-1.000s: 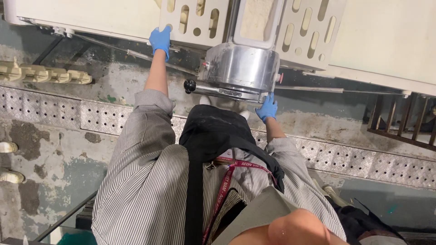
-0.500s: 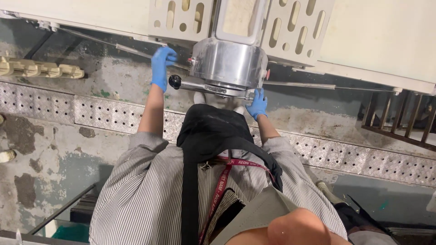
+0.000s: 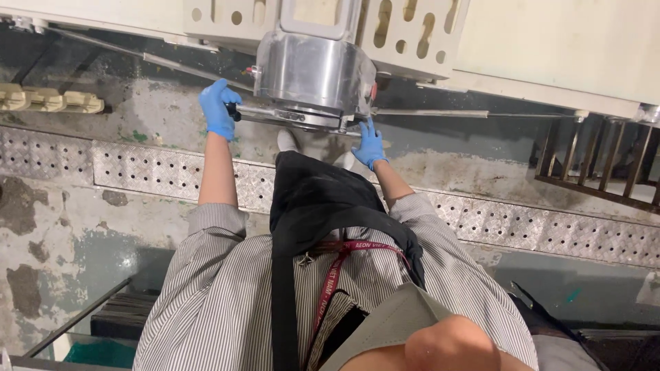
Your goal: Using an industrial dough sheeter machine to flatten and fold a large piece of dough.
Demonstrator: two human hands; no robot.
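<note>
I look straight down my striped shirt and black apron at a round steel bowl [image 3: 313, 72] mounted on a cream-coloured machine [image 3: 550, 48]. Both my hands wear blue gloves. My left hand [image 3: 218, 108] is closed around a black knob handle sticking out at the left of the bowl's lower rim. My right hand [image 3: 370, 143] presses flat against the underside of the rim at the bowl's right, fingers spread upward. A thin steel rod [image 3: 440, 113] runs out to the right from the rim.
Below lies a worn concrete floor with a band of perforated metal drain covers [image 3: 550, 230]. A metal rack [image 3: 605, 165] stands at right, pale dough-like pieces [image 3: 48, 99] lie at far left, and dark trays [image 3: 124, 316] sit at lower left.
My left hand has dropped from the machine's upper panel down to the black knob at the bowl's left. My right hand stays under the bowl's rim. The view has shifted closer.
</note>
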